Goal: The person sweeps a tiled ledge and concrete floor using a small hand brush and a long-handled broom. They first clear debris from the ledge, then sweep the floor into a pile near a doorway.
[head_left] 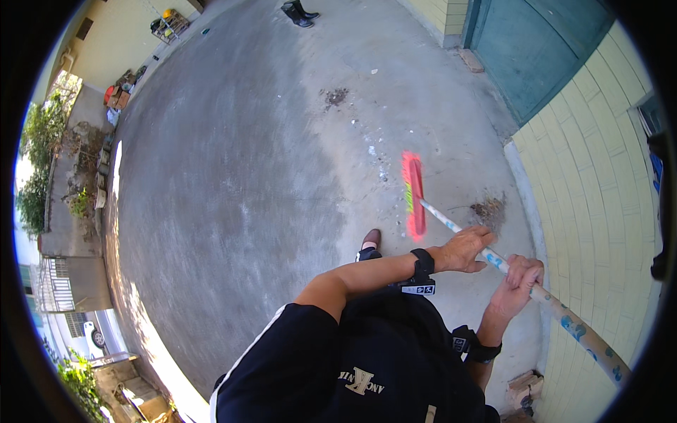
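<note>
A push broom with a red bristle head (417,195) and a yellow-green patch of bristles stands on the concrete floor ahead of me. Its pale handle (574,322), patterned with blue, slants back past my right side. Lower on the handle, nearer the head, is my left hand (465,248), wrapped around it. My right hand (521,277) grips the same handle just behind, with its fingers curled over the top. White debris (378,158) lies scattered on the floor left of the broom head. A pile of dry sweepings (489,209) sits beyond my left hand, towards the wall.
A yellow tiled wall (576,158) and a teal door (534,58) run along the right. Black rubber boots (300,13) stand at the far end. Another dark dirt pile (336,97) lies ahead. Bricks (523,388) are stacked by the wall near my right side.
</note>
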Demonstrator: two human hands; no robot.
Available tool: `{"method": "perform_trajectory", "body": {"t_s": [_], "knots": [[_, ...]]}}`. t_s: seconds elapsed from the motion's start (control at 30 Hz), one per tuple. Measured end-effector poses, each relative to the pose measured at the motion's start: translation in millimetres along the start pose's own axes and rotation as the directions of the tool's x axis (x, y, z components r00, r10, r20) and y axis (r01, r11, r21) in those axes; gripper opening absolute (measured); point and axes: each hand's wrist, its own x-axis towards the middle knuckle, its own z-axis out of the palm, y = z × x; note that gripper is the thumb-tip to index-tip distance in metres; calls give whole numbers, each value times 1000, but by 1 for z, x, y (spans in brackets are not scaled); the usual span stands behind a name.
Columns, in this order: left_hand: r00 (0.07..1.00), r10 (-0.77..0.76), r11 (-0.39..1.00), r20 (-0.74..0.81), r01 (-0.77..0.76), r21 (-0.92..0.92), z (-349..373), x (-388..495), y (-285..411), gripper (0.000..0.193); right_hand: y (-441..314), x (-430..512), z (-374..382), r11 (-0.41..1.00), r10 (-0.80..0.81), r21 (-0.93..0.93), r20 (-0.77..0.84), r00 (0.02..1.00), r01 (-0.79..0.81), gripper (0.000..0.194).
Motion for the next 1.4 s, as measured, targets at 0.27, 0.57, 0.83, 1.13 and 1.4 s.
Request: {"method": "perform_trajectory", "body": {"t_s": [0.27,0.57,0.83,1.13,1.4], "knots": [[942,-333,926,-35,333,177,-84,-65,-130,23,14,19,89,995,-57,-63,297,953,79,29],[818,-571,801,73,535,268,-136,-163,-223,12,110,5,151,881,471,-106,276,838,-460,26],[791,-606,766,82,553,328,-106,-145,-259,19,125,52,138,873,484,-48,202,851,-486,36],[866,-487,860,116,452,237,-13,52,-230,19,48,145,79,969,128,-218,45,991,-115,31],[987,-76,995,144,84,-55,49,234,-169,14,-40,238,19,763,-116,-531,447,887,368,25]]}}
